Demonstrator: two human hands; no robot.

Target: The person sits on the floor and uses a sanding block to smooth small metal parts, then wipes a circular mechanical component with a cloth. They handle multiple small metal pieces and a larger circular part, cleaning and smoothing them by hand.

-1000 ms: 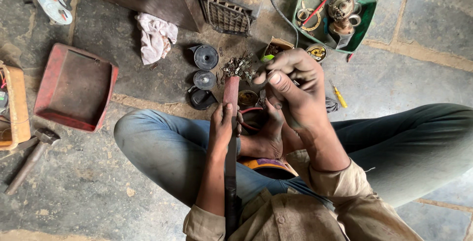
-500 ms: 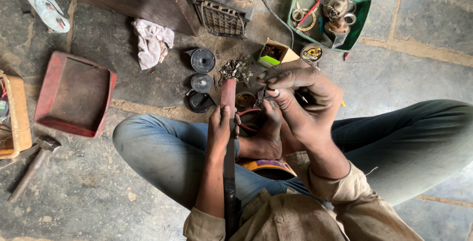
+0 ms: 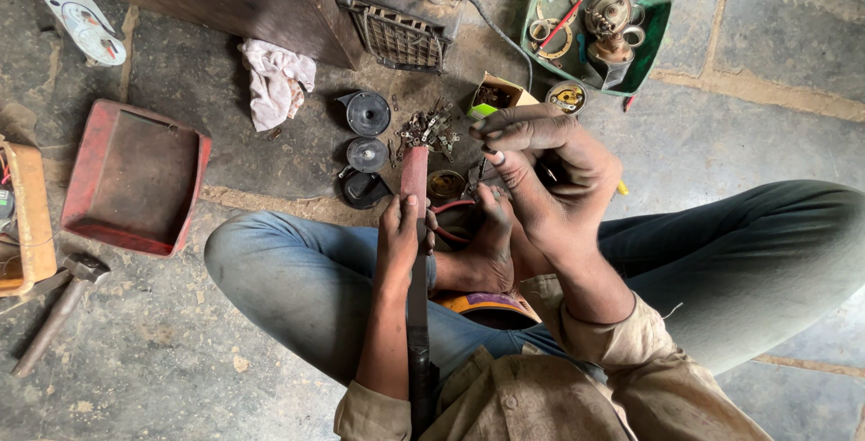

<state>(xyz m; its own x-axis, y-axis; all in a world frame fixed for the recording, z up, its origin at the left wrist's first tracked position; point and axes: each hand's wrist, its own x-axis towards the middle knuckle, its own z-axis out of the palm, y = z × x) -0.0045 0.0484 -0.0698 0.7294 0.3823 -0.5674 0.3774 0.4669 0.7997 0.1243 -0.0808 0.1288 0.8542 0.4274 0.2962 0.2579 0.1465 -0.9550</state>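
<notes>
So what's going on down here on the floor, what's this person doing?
A person sits cross-legged on the stone floor. The left hand grips a long flat tool with a reddish tip, held upright between the knees. The right hand is raised beside it, fingers pinched together; what they hold is too small to tell. Around them lie black round discs, a pile of small metal parts, a red tray, a hammer and a green tray of parts.

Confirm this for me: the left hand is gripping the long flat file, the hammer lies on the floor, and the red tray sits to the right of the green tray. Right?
Not quite. In the head view the red tray sits left of the green tray, not right. The left hand does grip the long flat file, and the hammer lies on the floor.
</notes>
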